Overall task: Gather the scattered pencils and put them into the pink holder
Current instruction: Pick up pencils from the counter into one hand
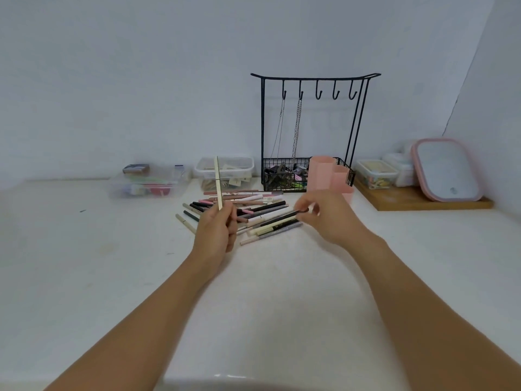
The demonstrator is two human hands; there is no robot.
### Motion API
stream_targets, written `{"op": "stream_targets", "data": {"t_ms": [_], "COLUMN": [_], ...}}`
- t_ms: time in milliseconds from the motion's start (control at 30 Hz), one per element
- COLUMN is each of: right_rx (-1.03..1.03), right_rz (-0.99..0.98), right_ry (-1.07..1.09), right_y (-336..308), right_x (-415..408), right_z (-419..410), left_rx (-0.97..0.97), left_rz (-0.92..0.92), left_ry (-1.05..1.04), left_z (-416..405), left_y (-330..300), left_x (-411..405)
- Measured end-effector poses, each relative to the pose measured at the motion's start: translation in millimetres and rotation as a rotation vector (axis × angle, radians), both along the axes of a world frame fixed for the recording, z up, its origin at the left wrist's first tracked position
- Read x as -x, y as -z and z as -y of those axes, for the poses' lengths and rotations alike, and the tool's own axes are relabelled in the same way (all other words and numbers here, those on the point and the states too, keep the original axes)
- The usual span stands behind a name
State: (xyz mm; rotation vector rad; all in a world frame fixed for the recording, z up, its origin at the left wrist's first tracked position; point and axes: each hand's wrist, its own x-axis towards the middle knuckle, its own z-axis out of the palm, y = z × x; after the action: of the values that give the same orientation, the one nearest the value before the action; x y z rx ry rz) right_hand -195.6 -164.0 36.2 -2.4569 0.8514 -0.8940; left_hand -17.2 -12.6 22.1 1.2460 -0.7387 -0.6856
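Both hands are holding pencils: the left hand is gripping one upright, the right hand is pinching a dark one lying crosswise, nearer the pink holder just behind it.

Table white, wall pale blue-grey. Holder plain pastel pink. Pencils mixed: black, cream, pink, brown, grey, one grey with speckle. Upright pencil in left hand is cream/beige. Pencil at right hand is black. Rack black wire, chains silver-grey. Board brown wood. Lid pink rim, pale blue-grey centre. Bins clear; left one holds red, green, yellow bits.
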Motion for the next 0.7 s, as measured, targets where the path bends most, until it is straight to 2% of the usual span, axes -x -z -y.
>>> {"op": "stream_targets", "data": {"t_ms": [167, 433, 633, 700], "right_rx": [0.024, 0.065, -0.080, -0.187], "right_rz": [-0.158, -0.187, -0.192, -0.092], "right_ry": [-0.038, -0.075, -0.164, -0.145], "right_y": [22.1, 23.0, 19.7, 13.5], "right_x": [3.1, -2.6, 3.9, 5.7], "right_z": [4.2, 9.7, 13.5, 11.5], "left_rx": [-0.014, -0.017, 0.002, 0.023], "left_rz": [0.003, -0.016, -0.045, -0.061], "left_ry": [0.004, 0.014, -0.001, -0.027], "left_z": [1.0, 3.0, 1.1, 0.3], "left_y": [-0.5, 3.3, 1.5, -0.7], "left_x": [-0.4, -4.6, -4.6, -4.1]}}
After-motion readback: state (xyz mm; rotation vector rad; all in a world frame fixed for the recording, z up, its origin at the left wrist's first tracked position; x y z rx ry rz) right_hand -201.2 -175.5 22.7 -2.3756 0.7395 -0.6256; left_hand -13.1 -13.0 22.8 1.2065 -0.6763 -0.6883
